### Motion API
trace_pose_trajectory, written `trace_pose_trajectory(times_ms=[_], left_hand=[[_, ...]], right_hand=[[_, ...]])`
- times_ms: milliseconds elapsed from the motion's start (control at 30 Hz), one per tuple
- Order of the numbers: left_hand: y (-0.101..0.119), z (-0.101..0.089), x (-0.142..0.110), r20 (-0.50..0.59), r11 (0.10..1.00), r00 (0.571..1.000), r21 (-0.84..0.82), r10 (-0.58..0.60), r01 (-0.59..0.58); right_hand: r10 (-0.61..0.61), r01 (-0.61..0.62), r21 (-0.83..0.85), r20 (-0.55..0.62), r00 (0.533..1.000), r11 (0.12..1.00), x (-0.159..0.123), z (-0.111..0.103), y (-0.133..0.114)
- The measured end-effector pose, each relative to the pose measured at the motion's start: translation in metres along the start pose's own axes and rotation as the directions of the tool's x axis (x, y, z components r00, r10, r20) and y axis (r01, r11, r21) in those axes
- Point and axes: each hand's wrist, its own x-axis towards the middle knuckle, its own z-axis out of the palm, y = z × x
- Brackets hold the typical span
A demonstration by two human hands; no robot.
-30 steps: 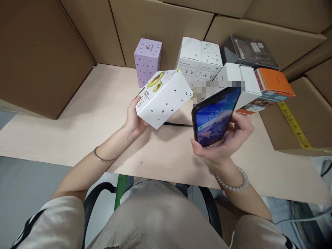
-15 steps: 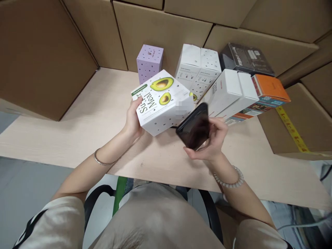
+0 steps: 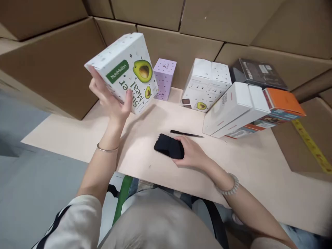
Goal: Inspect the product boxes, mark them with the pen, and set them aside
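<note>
My left hand grips a white Super Meal box with avocado pictures and a green label, raised and tilted above the table's left half. Its thumb lies across the printed face. Down at the table, my right hand has its fingers round the right end of a black smartphone. The phone lies low at the tabletop with its screen dark and facing up. Just beyond it, a black pen rests on the table.
A lilac box stands behind the raised box. Farther right are white dotted boxes, two plain white boxes, an orange box and a dark box. Large cardboard cartons wall the table at left, back and right.
The Super Meal box has gone up and left in my left hand, its printed face turning toward me. My right hand has lowered the phone to the tabletop, and its lit screen has gone dark.
</note>
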Motion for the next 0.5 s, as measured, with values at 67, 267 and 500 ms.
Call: trace_pose_trajectory(times_ms=[67, 267, 500], left_hand=[[-0.006, -0.002, 0.002, -0.061, 0.971, 0.986, 0.193, 0.158, -0.144], [-0.046, 0.009, 0.019, 0.033, 0.938, 0.994, 0.329, 0.107, -0.112], [-0.075, 0.034, 0.027, 0.099, 0.926, 0.991, 0.357, 0.091, -0.120]], right_hand=[[-0.020, 0.020, -0.013, 0.003, 1.000, 1.000, 0.000, 0.001, 0.001], [-0.051, 0.050, -0.047, -0.021, 0.998, 0.998, -0.002, 0.003, 0.002], [-0.093, 0.087, -0.078, -0.076, 0.993, 0.993, -0.004, 0.005, 0.002]])
